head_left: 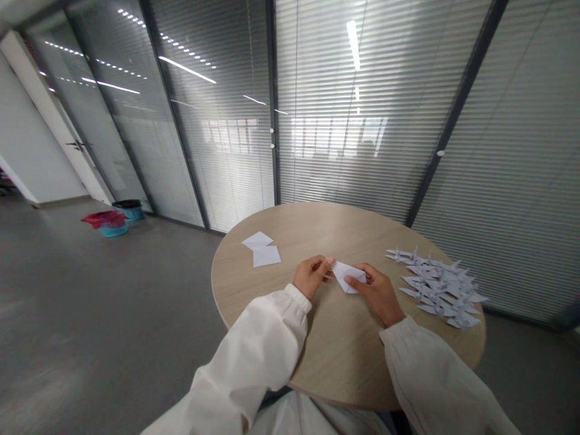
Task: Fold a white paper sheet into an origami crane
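A folded piece of white paper [348, 275], kite-like with crease lines, is held between my two hands above the table. My left hand [312, 275] pinches its left corner between thumb and fingers. On the other side, my right hand [376, 291] grips the paper, thumb on top and fingers behind it. Two flat white paper sheets [266, 256] lie at the table's left, their edges meeting. To the right sits a cluster of many folded white paper cranes [441, 287] with pointed wings and tails.
The round wooden table [335, 350] stands close to a glass partition with blinds [362, 145]. On the floor at the left are a blue bin with a red liner [111, 225] and another with a black liner [131, 210]. A white door [67, 133] is beyond them.
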The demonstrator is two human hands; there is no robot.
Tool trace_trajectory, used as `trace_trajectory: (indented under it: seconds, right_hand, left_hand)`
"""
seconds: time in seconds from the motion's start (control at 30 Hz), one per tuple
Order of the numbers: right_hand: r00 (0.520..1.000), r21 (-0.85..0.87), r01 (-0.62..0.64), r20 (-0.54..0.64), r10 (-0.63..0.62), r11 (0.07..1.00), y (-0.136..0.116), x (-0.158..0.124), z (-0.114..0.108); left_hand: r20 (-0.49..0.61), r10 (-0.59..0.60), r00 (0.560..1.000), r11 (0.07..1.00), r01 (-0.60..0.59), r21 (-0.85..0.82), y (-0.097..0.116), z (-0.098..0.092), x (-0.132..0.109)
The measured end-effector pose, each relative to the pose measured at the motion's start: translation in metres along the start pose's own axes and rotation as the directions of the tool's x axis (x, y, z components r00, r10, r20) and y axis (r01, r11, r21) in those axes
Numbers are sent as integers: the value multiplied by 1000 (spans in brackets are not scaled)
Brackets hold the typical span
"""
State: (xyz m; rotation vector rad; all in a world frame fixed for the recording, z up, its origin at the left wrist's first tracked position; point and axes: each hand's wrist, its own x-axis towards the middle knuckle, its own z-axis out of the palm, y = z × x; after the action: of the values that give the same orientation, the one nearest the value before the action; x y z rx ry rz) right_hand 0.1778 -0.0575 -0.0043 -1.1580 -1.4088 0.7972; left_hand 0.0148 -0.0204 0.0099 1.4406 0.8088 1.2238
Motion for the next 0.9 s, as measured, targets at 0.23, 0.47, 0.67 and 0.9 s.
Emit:
trace_trajectory:
  seconds: [0.23, 0.47, 0.67, 0.9]
  right_hand:
    - [998, -23, 1, 57, 0, 1000, -4, -1, 1]
    - [996, -12, -3, 85, 4, 1000, -5, -2, 1]
    - [998, -20, 3, 63, -1, 1000, -8, -3, 1]
    - [991, -46, -38, 126, 44, 998, -2, 0, 1]
  left_hand:
    - [-28, -32, 999, 996, 34, 77, -2, 1, 0]
    - [-23, 1, 1000, 997, 1, 79, -5, -1, 1]
    - [63, -58, 996, 989, 49, 139, -11, -1, 1]
    - [17, 27, 999, 922, -31, 386, -3, -2, -3]
